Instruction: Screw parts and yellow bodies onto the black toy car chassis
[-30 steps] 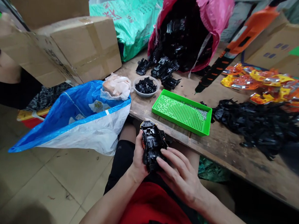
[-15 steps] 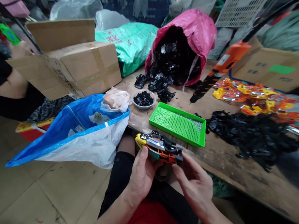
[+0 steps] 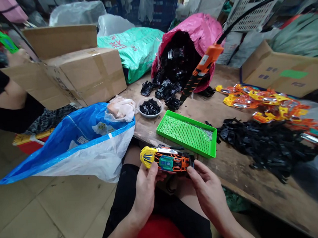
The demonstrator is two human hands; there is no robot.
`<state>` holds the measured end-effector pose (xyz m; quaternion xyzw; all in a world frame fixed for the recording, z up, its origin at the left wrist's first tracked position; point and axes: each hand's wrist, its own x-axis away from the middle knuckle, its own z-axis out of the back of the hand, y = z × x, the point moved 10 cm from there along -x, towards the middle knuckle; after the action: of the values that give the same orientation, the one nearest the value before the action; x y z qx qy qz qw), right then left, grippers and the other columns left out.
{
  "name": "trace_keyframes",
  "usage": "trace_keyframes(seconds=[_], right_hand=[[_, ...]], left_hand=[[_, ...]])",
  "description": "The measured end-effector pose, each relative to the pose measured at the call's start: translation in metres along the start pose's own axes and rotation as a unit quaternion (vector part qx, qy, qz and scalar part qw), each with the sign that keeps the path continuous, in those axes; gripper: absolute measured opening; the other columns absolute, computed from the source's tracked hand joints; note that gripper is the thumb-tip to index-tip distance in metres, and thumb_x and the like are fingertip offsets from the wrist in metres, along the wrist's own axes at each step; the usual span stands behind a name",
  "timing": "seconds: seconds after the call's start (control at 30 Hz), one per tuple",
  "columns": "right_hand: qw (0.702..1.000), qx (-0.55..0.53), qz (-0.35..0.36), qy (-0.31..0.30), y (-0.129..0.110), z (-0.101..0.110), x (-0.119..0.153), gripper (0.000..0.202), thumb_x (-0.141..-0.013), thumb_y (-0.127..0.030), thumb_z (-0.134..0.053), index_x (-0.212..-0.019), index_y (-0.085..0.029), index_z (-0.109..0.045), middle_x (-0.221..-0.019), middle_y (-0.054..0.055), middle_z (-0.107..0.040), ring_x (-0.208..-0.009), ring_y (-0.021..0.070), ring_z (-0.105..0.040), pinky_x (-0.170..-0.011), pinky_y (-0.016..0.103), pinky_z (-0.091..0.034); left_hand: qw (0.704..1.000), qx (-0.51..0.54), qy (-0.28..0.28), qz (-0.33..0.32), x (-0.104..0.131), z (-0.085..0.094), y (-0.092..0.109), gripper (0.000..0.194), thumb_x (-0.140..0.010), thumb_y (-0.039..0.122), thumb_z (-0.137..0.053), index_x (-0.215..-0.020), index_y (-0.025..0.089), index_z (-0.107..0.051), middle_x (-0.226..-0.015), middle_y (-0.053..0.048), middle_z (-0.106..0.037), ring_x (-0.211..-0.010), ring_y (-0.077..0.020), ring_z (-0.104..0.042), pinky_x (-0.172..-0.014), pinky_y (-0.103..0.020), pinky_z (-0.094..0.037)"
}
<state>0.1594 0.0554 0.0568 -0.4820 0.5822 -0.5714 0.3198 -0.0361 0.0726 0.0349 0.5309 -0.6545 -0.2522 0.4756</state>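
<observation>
A toy car body [image 3: 167, 160] in yellow, orange, green and black is held over my lap, its patterned top facing me. My left hand [image 3: 146, 188] grips its yellow end with the thumb on the near edge. At the black end, my right hand [image 3: 208, 186] pinches it between thumb and fingers. Just beyond the toy lies a green perforated tray [image 3: 187, 132] with small metal pieces in it. An orange and black electric screwdriver [image 3: 202, 70] hangs from a cable above the table, in front of a pink sack [image 3: 202, 28].
Left of the tray stands a bowl of small black parts [image 3: 150, 107]. Black parts [image 3: 255, 144] and orange-yellow shells [image 3: 270, 102] are heaped at the right. A blue-white sack [image 3: 94, 144] and a cardboard box [image 3: 91, 74] are at the left, near another person's arm [image 3: 7, 91].
The toy has been rolled in my hands so its green and orange top now faces me. The hanging screwdriver appears farther left, over the pink sack's opening. The view has shifted slightly.
</observation>
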Motion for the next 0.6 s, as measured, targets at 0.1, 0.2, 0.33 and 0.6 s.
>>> trace_keyframes(seconds=[0.1,0.2,0.33,0.6], right_hand=[[0.997,-0.042,-0.054,0.02,0.007,0.003,-0.003,0.054,-0.067,-0.051,-0.088,-0.108,-0.019,-0.073,-0.107,0.012,-0.079,-0.079,0.027,-0.078,-0.064,0.037,-0.067],[0.991,-0.082,-0.106,0.025,0.011,0.0,-0.004,0.053,-0.063,-0.047,-0.092,-0.105,-0.018,-0.074,-0.103,0.01,-0.079,-0.075,0.0228,-0.076,-0.062,0.033,-0.065],[0.985,-0.103,-0.138,-0.001,0.009,-0.009,-0.007,0.05,-0.064,-0.045,-0.092,-0.103,-0.019,-0.075,-0.098,0.007,-0.079,-0.073,0.019,-0.074,-0.061,0.029,-0.064],[0.981,-0.084,-0.173,-0.011,0.011,-0.015,-0.013,0.055,-0.058,-0.043,-0.096,-0.102,-0.018,-0.073,-0.092,0.007,-0.079,-0.07,0.0186,-0.075,-0.06,0.028,-0.065]], left_hand=[[0.998,-0.046,0.017,-0.031,0.001,0.004,0.006,0.053,-0.083,0.058,-0.074,-0.112,0.015,-0.062,-0.096,-0.007,-0.075,-0.072,-0.016,-0.068,-0.065,-0.026,-0.057],[0.996,-0.067,0.038,-0.047,0.002,0.009,0.011,0.059,-0.079,0.06,-0.076,-0.112,0.013,-0.062,-0.096,-0.009,-0.075,-0.068,-0.0154,-0.069,-0.06,-0.025,-0.057],[0.997,-0.054,0.024,-0.056,0.003,0.008,0.014,0.054,-0.08,0.054,-0.078,-0.112,0.014,-0.063,-0.101,-0.01,-0.076,-0.074,-0.0156,-0.071,-0.062,-0.024,-0.059],[0.998,-0.021,0.018,-0.055,-0.001,0.009,0.01,0.046,-0.083,0.048,-0.078,-0.11,0.016,-0.062,-0.098,-0.005,-0.072,-0.07,-0.0111,-0.066,-0.06,-0.021,-0.056]])
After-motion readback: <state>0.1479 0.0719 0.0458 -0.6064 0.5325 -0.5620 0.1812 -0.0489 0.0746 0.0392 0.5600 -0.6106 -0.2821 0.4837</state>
